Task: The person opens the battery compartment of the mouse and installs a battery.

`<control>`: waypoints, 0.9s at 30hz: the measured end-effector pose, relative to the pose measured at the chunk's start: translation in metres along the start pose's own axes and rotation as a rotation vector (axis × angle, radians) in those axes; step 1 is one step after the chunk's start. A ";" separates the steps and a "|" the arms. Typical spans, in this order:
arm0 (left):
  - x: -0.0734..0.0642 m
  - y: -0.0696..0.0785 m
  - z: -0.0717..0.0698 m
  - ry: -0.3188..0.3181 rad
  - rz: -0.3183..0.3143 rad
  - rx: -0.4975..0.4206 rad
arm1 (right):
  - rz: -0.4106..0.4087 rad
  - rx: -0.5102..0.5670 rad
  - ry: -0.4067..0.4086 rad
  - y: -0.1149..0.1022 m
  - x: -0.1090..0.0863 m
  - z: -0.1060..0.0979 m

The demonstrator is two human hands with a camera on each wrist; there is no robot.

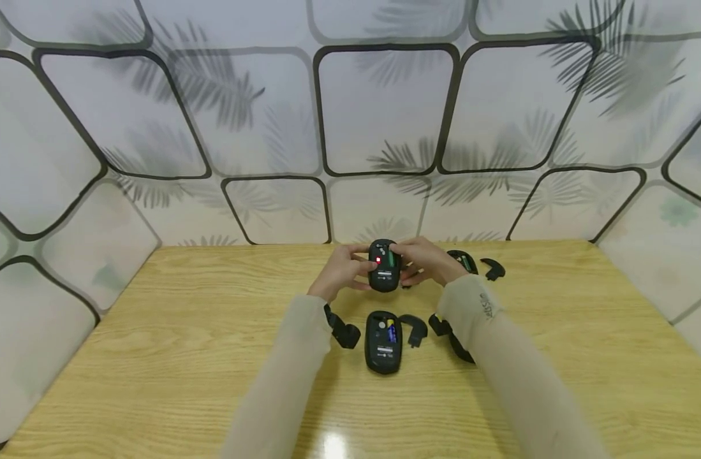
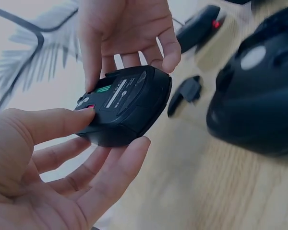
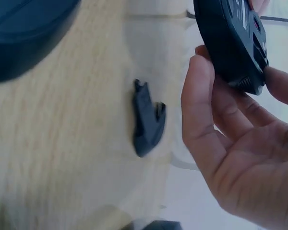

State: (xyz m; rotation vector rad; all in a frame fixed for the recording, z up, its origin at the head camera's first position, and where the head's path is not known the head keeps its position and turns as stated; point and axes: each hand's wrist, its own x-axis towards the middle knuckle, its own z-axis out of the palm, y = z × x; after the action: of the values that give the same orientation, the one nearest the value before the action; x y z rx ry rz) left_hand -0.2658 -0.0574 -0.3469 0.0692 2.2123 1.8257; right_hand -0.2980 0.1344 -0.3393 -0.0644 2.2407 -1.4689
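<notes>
A black computer mouse (image 1: 384, 282) is held up above the far part of the table, underside facing me. Its battery bay is uncovered with a green battery (image 2: 103, 89) inside, and a red light glows on the underside. My left hand (image 1: 340, 268) grips the mouse's left side, thumb on the underside near the red light and fingers beneath. From the other side my right hand (image 1: 427, 258) holds it, thumb tip at the battery bay's end and fingers behind. In the right wrist view, a loose battery cover (image 3: 146, 120) lies on the table below the mouse.
Closer to me, a second upturned mouse (image 1: 383, 357) shows a blue battery, with its curved cover (image 1: 416, 329) alongside. Another upturned mouse (image 1: 464, 260) and cover (image 1: 492, 269) lie at the back right. My right sleeve partly hides a dark rounded object (image 1: 462, 350). A patterned wall (image 1: 379, 207) stands behind the table.
</notes>
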 end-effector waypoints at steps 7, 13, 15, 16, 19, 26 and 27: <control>0.009 -0.010 0.000 0.044 -0.026 -0.009 | 0.028 0.022 0.048 0.004 0.009 0.009; 0.012 -0.016 -0.001 0.060 -0.058 0.041 | 0.042 0.039 0.073 0.002 0.010 0.014; 0.011 -0.017 -0.001 0.058 -0.077 0.044 | 0.045 0.043 0.075 0.002 0.010 0.015; 0.012 -0.018 -0.001 0.058 -0.086 0.041 | 0.046 0.045 0.075 0.002 0.010 0.016; 0.012 -0.019 -0.001 0.064 -0.103 0.038 | 0.045 0.054 0.070 0.002 0.009 0.016; 0.011 -0.021 -0.006 0.052 -0.076 0.122 | -0.001 0.021 0.064 0.003 0.001 0.005; 0.010 -0.021 -0.008 0.054 -0.065 0.156 | -0.015 0.000 0.066 0.003 -0.001 0.002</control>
State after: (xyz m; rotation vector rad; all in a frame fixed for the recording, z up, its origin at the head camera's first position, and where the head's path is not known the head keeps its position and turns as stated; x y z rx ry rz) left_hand -0.2741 -0.0674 -0.3679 -0.0215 2.3618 1.6375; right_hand -0.2961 0.1344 -0.3418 -0.0332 2.2974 -1.4996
